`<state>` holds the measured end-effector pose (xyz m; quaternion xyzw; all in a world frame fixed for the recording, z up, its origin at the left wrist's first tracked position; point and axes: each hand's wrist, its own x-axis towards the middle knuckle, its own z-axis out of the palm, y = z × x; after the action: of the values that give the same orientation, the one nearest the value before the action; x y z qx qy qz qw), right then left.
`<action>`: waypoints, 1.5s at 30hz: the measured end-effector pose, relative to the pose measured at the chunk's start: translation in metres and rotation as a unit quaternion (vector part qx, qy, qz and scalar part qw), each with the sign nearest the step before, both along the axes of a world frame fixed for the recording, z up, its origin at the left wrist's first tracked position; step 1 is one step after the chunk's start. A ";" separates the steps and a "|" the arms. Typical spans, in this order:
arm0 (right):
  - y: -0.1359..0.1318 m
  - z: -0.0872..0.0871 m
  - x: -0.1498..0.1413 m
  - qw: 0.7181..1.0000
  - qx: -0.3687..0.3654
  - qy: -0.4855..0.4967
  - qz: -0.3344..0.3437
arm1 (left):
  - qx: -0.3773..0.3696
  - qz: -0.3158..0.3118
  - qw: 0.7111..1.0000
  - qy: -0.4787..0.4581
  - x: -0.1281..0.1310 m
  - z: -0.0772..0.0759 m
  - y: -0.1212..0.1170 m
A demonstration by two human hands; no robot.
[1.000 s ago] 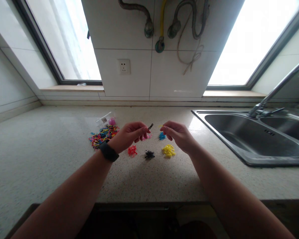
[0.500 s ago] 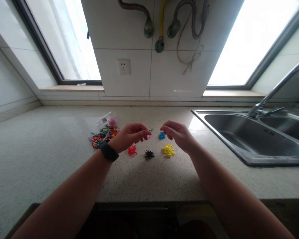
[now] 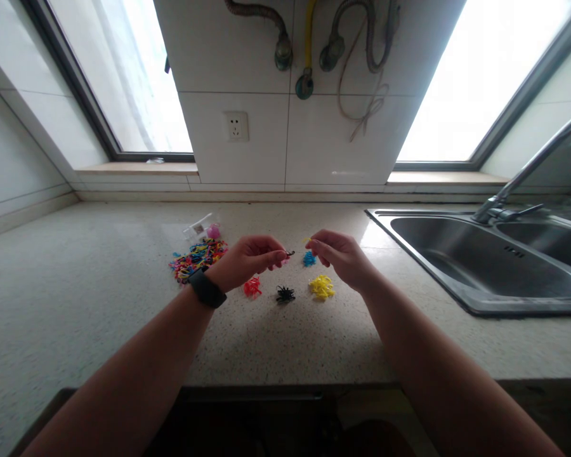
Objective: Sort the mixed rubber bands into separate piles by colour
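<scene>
My left hand [image 3: 254, 259], with a dark watch at the wrist, pinches a small black rubber band [image 3: 290, 253] at its fingertips. Facing it, my right hand [image 3: 337, 254] is closed on a thin yellow rubber band [image 3: 307, 240]. Below the hands lie separate little piles: red bands [image 3: 252, 287], black bands [image 3: 285, 294] and yellow bands [image 3: 321, 287]. Blue bands [image 3: 309, 259] sit just left of my right fingers. Something pink shows beneath my left fingertips, mostly covered. A larger mixed heap of coloured bands [image 3: 197, 259] spreads behind my left wrist.
A clear plastic bag [image 3: 200, 228] with a pink item [image 3: 214, 231] lies behind the mixed heap. To the right a steel sink [image 3: 471, 311] with a tap [image 3: 492, 208] is set into the speckled counter [image 3: 285, 355]. A tiled wall with a socket [image 3: 236, 126] stands behind.
The black band at my left fingertips has shifted slightly and now points more to the right. Both hands stay almost where they were, and the piles look the same.
</scene>
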<state>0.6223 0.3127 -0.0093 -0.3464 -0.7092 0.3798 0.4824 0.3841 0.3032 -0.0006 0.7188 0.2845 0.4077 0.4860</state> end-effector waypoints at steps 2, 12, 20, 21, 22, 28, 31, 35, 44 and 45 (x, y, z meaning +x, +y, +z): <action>0.000 0.000 0.000 1.000 0.000 -0.001 -0.001 | 0.003 0.002 1.000 0.004 0.000 0.001 0.000; -0.002 0.002 0.000 1.000 0.003 -0.007 -0.004 | 0.001 -0.007 1.000 -0.007 0.000 0.000 -0.001; -0.002 0.002 -0.001 1.000 0.007 -0.014 -0.006 | -0.001 -0.004 1.000 0.005 0.000 -0.001 0.000; -0.002 0.002 -0.001 1.000 0.008 -0.016 -0.006 | 0.002 -0.004 1.000 0.005 0.000 -0.001 0.000; -0.002 0.002 -0.001 1.000 0.009 -0.017 -0.006 | 0.005 -0.006 1.000 0.006 0.000 -0.001 0.000; -0.001 0.001 0.000 1.000 0.009 -0.013 0.000 | 0.010 -0.017 1.000 0.001 0.000 0.000 -0.001; -0.002 0.002 0.000 1.000 0.010 -0.022 -0.005 | 0.005 -0.014 1.000 0.001 0.000 0.000 -0.001; -0.003 0.003 -0.001 0.999 0.012 -0.028 -0.008 | 0.006 -0.014 1.000 -0.005 0.000 0.000 -0.001; -0.001 0.002 0.000 1.000 0.015 -0.025 -0.005 | 0.004 -0.022 1.000 -0.015 0.000 -0.001 0.000; -0.001 0.001 0.000 1.000 0.015 -0.024 -0.004 | 0.003 -0.023 1.000 -0.017 0.000 -0.001 0.000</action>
<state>0.6221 0.3116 -0.0080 -0.3517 -0.7247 0.3587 0.4716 0.3843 0.3032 -0.0020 0.7198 0.2585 0.4095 0.4973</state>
